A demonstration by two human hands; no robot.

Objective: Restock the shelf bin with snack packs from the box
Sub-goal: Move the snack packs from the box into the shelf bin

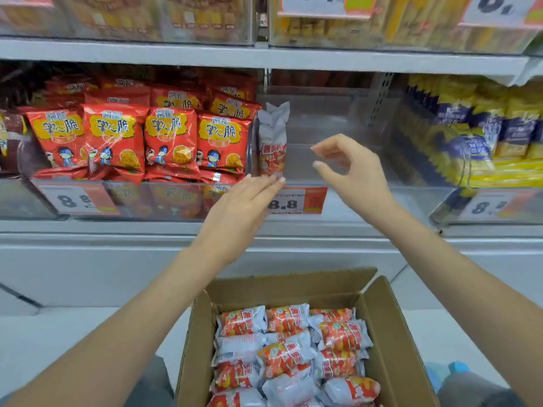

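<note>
At the front lip of the clear plastic shelf bin [338, 160], the left hand [244, 207] lies flat with its fingers [271, 181] stretched out straight, their tips just below the foot of the upright orange-and-white snack pack [272, 142]; whether they touch the wrapper cannot be told, and they grip nothing. To the 3 o'clock side of that pack the right hand [352, 168] hangs in front of the bin with thumb and forefinger apart in a loose curl, released, nothing between them. The snack pack stands on end at the bin's 9 o'clock wall, its crimped white top pointing to 12 o'clock, and the bin beyond it shows bare clear walls. An orange-and-white price tag reading 8.8 [296, 200] sits on the bin's front, just beside the left fingertips. Past the 9 o'clock wall, a neighbouring bin is packed with red foil snack bags with yellow labels [141, 136]; at 3 o'clock another holds yellow-and-purple packets [484, 130]. Both bare forearms run down toward 6 o'clock, where an open brown cardboard box [390, 333] holds many more orange-and-white snack packs lying flat [291, 353] in rows.
</note>
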